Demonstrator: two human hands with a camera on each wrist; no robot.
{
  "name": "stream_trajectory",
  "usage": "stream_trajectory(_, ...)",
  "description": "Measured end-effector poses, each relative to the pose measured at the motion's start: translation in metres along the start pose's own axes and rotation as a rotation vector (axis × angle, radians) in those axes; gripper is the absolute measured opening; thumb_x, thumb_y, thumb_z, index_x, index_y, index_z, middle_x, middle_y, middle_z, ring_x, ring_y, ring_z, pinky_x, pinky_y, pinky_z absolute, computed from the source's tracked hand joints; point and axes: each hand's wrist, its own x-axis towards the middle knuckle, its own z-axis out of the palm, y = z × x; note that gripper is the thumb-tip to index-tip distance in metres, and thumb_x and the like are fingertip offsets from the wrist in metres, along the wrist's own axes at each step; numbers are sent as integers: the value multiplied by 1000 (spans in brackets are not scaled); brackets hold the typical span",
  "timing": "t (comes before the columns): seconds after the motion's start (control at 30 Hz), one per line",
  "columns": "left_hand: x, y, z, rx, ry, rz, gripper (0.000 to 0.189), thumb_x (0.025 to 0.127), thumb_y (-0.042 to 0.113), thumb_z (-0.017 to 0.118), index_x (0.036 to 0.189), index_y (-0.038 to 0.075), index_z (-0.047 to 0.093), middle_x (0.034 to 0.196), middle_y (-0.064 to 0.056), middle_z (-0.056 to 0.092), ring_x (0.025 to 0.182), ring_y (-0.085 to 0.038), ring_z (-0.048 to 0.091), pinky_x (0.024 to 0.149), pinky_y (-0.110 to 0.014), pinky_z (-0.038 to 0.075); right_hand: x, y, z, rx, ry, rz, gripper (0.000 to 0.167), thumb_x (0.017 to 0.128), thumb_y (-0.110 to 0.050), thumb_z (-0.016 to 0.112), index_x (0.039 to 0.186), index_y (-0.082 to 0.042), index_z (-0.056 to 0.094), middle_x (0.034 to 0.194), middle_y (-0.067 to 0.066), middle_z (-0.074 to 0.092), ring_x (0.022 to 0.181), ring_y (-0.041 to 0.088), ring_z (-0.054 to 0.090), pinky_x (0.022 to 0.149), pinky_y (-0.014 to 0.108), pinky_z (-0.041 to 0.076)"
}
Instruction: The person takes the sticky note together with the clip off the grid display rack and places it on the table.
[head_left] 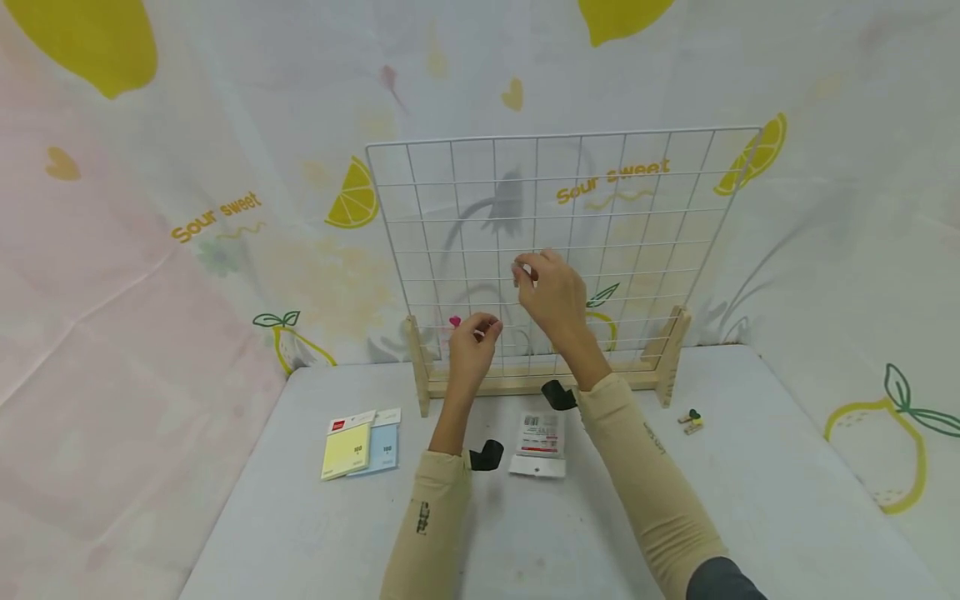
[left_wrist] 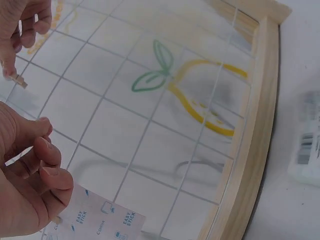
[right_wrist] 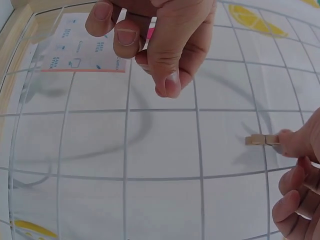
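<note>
My right hand [head_left: 555, 296] pinches a small wooden clothespin [right_wrist: 262, 140] by one end, in front of the white wire grid [head_left: 517, 179]. Lower and to the left, my left hand [head_left: 472, 354] is close before the grid with fingers loosely bent and nothing visible between them. Behind it hangs a pale sheet printed "EASY STICK" [right_wrist: 82, 45], partly covered by the hand in the left wrist view. A pink heart [head_left: 455, 321] shows beside the left hand's fingers at the grid.
A wooden stand [head_left: 671, 358] holds the grid upright at the table's back. Yellow [head_left: 348, 446] and blue [head_left: 384, 450] note packs lie at the left. A white packet [head_left: 540, 442] lies between the forearms. Small clothespins with a green ornament [head_left: 692, 421] lie at the right.
</note>
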Motion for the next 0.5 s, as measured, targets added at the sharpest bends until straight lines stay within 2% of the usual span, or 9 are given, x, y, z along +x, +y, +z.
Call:
stream_trajectory(0.23, -1, 8, -1, -33, -1, 1, 6, 92, 5, 69, 91, 0, 70, 77, -8, 62, 69, -16, 53, 62, -25, 42, 4, 0, -2, 68, 43, -41, 10, 90, -14, 73, 94, -6, 77, 77, 7, 55, 59, 21, 49, 51, 35, 39)
stream_trajectory(0.5, -6, 1, -2, -9, -24, 15, 5, 92, 6, 69, 93, 2, 71, 74, -6, 60, 68, -15, 52, 61, -25, 42, 3, 1, -2, 96, 69, -67, 7, 89, -12, 74, 89, -5, 77, 76, 7, 55, 58, 20, 49, 50, 35, 39)
